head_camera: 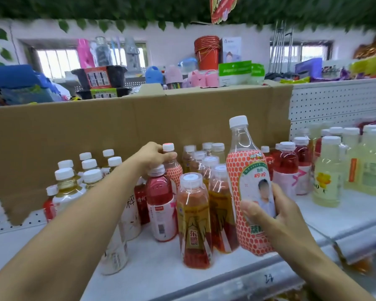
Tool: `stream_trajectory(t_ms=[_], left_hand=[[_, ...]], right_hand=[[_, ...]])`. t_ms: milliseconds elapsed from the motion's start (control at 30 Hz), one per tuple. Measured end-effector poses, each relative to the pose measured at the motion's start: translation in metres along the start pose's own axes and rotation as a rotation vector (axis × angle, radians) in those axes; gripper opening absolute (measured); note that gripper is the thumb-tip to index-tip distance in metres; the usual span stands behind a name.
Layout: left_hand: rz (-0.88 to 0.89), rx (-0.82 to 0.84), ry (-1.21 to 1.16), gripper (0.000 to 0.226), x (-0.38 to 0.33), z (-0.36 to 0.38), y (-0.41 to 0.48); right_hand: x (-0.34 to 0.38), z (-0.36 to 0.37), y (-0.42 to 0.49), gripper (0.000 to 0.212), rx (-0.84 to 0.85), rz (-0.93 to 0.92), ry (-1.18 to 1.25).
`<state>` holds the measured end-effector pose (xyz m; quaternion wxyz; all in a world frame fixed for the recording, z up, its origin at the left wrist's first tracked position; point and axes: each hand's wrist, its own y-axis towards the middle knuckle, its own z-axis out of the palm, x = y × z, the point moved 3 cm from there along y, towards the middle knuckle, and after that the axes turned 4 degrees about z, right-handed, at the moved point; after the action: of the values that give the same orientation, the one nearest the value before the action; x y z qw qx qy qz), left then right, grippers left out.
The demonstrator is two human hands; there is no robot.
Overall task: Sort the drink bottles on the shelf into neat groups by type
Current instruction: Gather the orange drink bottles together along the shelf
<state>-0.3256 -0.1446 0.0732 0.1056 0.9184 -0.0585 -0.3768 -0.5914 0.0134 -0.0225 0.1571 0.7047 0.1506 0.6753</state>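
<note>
While the right hand [276, 213] is gripping a tall honeycomb-label bottle [246, 170] at the shelf [161, 276] front —
the left hand [152, 157] is clasping the neck of a smaller honeycomb-label bottle [175, 172] farther back.

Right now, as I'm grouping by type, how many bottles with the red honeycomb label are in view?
2. The near honeycomb bottle is in the right hand; the far honeycomb bottle stands further back, its neck gripped by the left hand. More may be hidden.
</note>
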Motion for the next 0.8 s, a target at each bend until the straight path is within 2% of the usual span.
stream_trajectory(t_ms=[167,367,500,800], left_hand=[[0.169,-0.126,-0.104,0.029,-0.019,-0.012,-0.004],[0.387,-0.299,-0.289,0.032,-0.068,-0.030,-0.018],[0.486,-0.314,-0.313,0.033,-0.102,-0.037,-0.030],[0.646,-0.415,-0.418,0.033,-0.174,-0.032,-0.061]], right_hand=[[0.000,-0.004,0.005,0.047,-0.014,0.000,0.011],[0.004,-0.012,0.009,0.063,-0.022,-0.027,-0.006],[0.007,-0.020,0.015,0.052,-0.010,-0.038,-0.013],[0.019,-0.046,0.019,0.053,-0.018,-0.060,-0.014]])
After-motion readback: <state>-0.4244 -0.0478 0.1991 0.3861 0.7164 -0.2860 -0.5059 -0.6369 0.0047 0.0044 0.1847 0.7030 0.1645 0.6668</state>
